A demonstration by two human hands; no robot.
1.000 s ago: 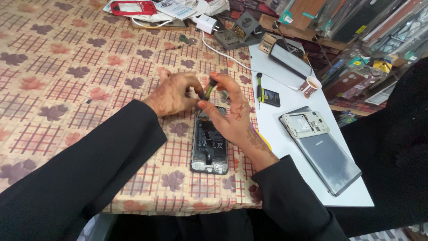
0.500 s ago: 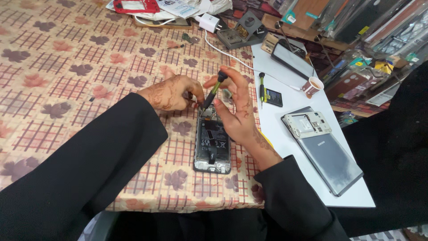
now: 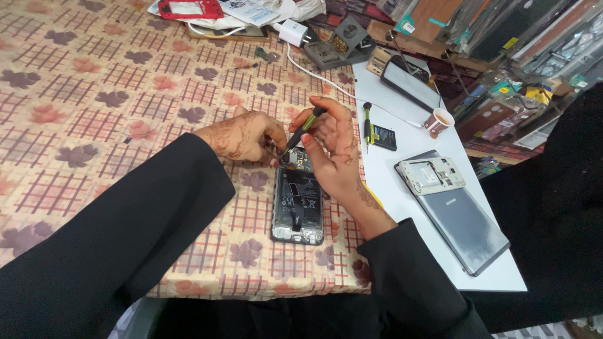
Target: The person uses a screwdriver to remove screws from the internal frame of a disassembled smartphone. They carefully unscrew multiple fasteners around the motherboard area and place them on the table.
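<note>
Little has moved: right hand [image 3: 333, 141] still pinches one black-green screwdriver [image 3: 303, 130], tip at top of one opened phone [image 3: 297, 204] lying on patterned cloth [image 3: 94, 94]. Left hand [image 3: 242, 135] curled, fingertips steadying phone's top edge. One white mat [image 3: 402, 182] right carries one tablet [image 3: 461, 216], second screwdriver [image 3: 367, 125], small cup [image 3: 438, 121].

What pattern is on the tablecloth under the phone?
The tablecloth is beige with reddish checked squares and maple leaves in brown and orange, clearest in the head view.
</note>
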